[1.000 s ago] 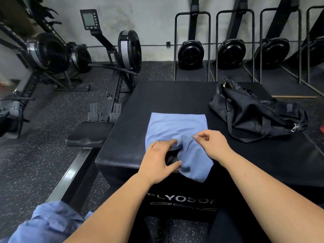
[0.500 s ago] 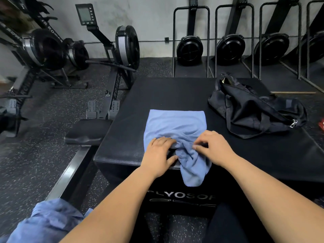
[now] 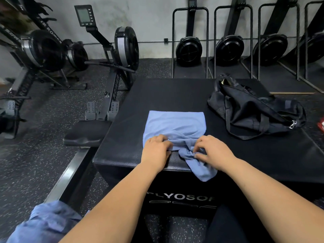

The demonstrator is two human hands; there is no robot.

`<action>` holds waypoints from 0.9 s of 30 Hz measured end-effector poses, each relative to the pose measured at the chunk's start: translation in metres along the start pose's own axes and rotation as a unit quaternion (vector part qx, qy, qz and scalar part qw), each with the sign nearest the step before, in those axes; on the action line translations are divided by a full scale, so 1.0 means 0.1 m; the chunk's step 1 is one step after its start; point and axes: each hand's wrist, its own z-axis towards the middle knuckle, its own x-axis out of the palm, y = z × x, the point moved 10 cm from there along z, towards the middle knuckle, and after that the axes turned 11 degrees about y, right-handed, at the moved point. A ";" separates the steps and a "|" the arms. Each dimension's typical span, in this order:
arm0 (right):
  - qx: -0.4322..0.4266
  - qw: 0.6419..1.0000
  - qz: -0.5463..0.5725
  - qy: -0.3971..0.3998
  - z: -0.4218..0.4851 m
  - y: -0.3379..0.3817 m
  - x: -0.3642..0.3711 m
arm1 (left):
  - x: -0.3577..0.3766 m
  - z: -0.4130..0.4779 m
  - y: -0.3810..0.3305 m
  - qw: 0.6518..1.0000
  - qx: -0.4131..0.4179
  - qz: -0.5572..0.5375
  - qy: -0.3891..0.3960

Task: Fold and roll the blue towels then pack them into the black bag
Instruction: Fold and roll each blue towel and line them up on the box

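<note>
A folded blue towel (image 3: 176, 124) lies on the black padded box (image 3: 168, 95), its far part flat and its near end bunched, with one corner hanging over the front edge. My left hand (image 3: 157, 149) grips the near left edge of the towel with curled fingers. My right hand (image 3: 213, 152) pinches the bunched cloth at the near right. The black bag (image 3: 252, 109) lies slumped on the box to the right, its straps loose and its zipper end toward the right.
More blue towels (image 3: 43, 223) are heaped at the lower left beside my left arm. A rowing machine (image 3: 112, 71) with its seat (image 3: 85, 133) stands close to the box's left side. Upright rowers line the back wall.
Both hands have gathered the towel's near end further onto the box. The hanging corner is shorter, and the cloth between my hands is more bunched.
</note>
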 end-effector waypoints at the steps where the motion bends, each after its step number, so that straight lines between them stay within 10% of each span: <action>1: 0.002 0.999 0.038 -0.033 0.01 -0.02 -0.07 | -0.04 0.01 0.01 1.000 -0.003 0.001 -0.013; 8: 0.116 0.897 0.386 -0.181 -0.03 -0.66 -0.40 | -0.46 -0.12 0.28 0.986 -0.026 -0.122 -0.109; 15: 0.183 0.934 0.269 -0.149 0.04 -0.70 -0.28 | -0.19 0.00 -0.28 0.996 0.086 -0.030 0.001; 27: 0.085 0.989 0.065 -0.102 -0.10 -0.41 -0.20 | 0.05 0.15 -0.32 0.993 -0.053 -0.103 -0.016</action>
